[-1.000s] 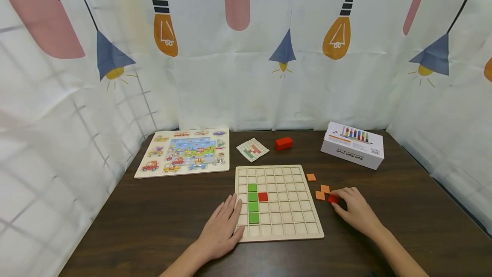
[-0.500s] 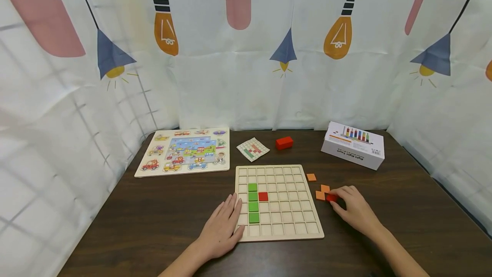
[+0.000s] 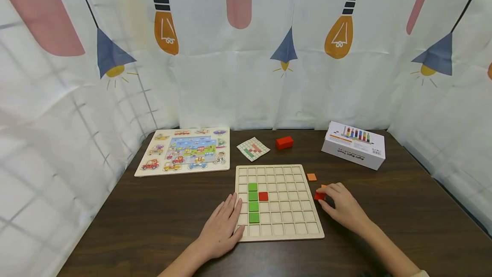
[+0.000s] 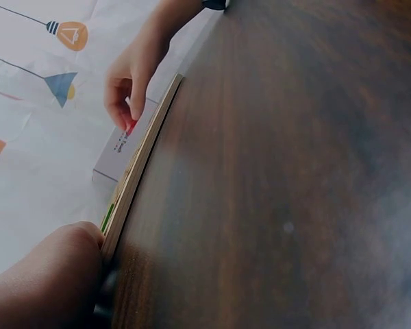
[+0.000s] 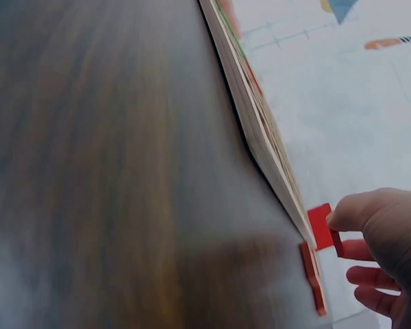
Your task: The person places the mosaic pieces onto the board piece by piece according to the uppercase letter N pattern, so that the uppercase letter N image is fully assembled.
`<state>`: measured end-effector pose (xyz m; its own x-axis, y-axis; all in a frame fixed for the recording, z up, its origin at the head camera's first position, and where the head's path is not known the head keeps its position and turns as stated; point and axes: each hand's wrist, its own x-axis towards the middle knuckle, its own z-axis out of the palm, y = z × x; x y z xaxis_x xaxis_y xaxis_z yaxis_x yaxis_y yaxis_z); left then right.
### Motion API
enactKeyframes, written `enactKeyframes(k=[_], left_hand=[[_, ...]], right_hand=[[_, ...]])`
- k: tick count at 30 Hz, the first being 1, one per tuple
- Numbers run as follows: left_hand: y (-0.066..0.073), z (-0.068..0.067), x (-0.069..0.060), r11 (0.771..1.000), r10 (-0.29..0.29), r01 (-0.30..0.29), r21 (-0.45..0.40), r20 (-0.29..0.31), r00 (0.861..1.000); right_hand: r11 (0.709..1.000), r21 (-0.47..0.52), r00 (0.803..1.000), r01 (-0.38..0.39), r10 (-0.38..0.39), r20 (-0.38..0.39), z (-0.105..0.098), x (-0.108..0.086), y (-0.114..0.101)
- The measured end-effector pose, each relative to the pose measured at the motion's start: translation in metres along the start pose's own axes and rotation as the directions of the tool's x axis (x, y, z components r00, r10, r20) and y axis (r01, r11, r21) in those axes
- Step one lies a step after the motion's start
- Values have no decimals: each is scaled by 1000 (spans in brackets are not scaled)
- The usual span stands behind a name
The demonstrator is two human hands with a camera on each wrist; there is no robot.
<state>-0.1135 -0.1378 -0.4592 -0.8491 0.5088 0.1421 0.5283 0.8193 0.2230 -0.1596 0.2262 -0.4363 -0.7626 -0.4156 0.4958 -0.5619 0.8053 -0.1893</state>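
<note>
Between thumb and fingers, my right hand (image 3: 342,208) pinches a small red square tile (image 3: 319,196), just off the right edge of the wooden grid board (image 3: 284,230). My left hand (image 3: 221,230) lies with straight fingers along the board's left edge, its thumb at the lower left corner. On the board, several green tiles (image 3: 253,207) form a column, and one red tile (image 3: 263,196) sits beside it. An orange tile (image 3: 311,177) lies right of the board. Another orange tile (image 3: 323,186) is mostly covered by my right fingers.
Behind the board lie a small pattern card (image 3: 253,149) and a red block (image 3: 284,142). A picture puzzle board (image 3: 157,170) is at the back left, a white box (image 3: 353,145) at the back right. A printed curtain (image 3: 238,89) surrounds the dark table (image 3: 134,221).
My right hand has moved left with the red tile, from beside the orange tiles to near the board's edge, over them. The left hand has stayed in place.
</note>
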Motion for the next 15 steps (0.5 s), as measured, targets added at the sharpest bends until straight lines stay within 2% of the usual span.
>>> enactKeyframes(k=[15], left_hand=[[1, -1, 0, 1000, 1, -1, -10, -1, 1000]], right_hand=[[990, 127, 997, 66, -71, 33, 13, 19, -29]])
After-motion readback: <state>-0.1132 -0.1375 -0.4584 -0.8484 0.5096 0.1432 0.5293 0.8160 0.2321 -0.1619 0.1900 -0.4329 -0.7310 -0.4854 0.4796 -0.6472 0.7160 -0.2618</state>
